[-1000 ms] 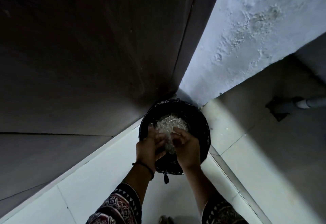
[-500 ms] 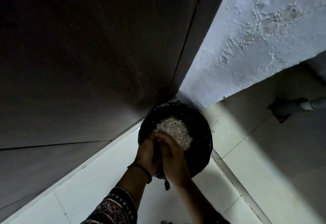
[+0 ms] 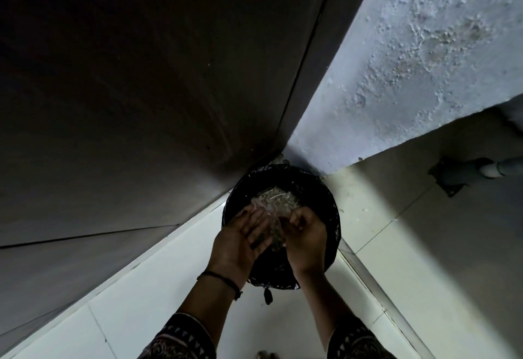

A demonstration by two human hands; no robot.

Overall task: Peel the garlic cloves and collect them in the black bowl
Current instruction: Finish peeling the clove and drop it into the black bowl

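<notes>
A round black container (image 3: 325,203), lined with black plastic, stands on the floor in the corner of two walls. A heap of pale papery garlic skins (image 3: 278,199) lies inside it. Both hands hover over its near half. My left hand (image 3: 240,241) is palm up with the fingers stretched apart and nothing in it. My right hand (image 3: 307,235) sits beside it with the fingers curled inward; what is inside them is hidden. Blurred pale scraps (image 3: 274,231) show between the two hands. No peeled clove is visible.
A dark panel (image 3: 141,90) rises at the left and a rough pale wall (image 3: 410,61) at the right. A grey pipe (image 3: 481,172) enters the floor at the far right. Pale floor tiles (image 3: 141,302) surround the container. A thin black band circles my left wrist.
Half a second ago the hands were pressed together over the container's near rim. Now they have parted, and the left hand has opened with its palm up.
</notes>
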